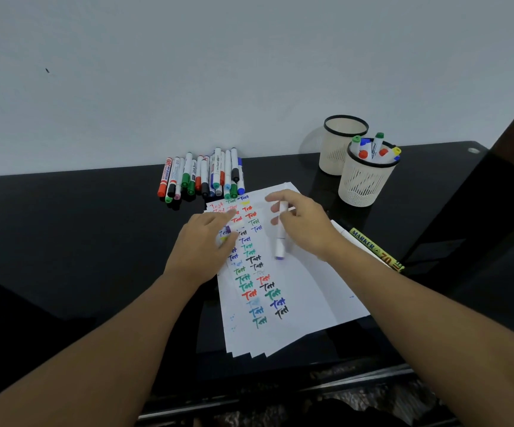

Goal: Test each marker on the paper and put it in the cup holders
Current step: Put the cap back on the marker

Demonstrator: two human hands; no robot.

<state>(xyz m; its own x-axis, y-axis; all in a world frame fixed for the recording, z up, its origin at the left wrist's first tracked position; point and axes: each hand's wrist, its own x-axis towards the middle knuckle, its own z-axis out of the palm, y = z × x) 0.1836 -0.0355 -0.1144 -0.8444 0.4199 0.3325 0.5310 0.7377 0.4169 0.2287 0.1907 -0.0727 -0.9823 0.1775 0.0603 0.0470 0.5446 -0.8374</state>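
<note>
Purple-tipped marker (280, 238) mid-frame, pinched in right hand (303, 224) over the paper (305, 282). Left hand (206, 241) lies on the sheet, possibly holding a cap; cannot tell. Likely test step; next: cap it, then holder (365, 183) upper right.

The black tabletop (80, 217) lies bare to the left of the paper stack (296, 303) and along its near-left side. At the far edge a pile of markers (201, 177) blocks the middle. Far right stand two mesh cup holders (365, 186) — touching, the nearer one holding markers, the farther one (339, 146) open-topped. A yellow-labelled marker (376, 249) lies just right of the paper.
</note>
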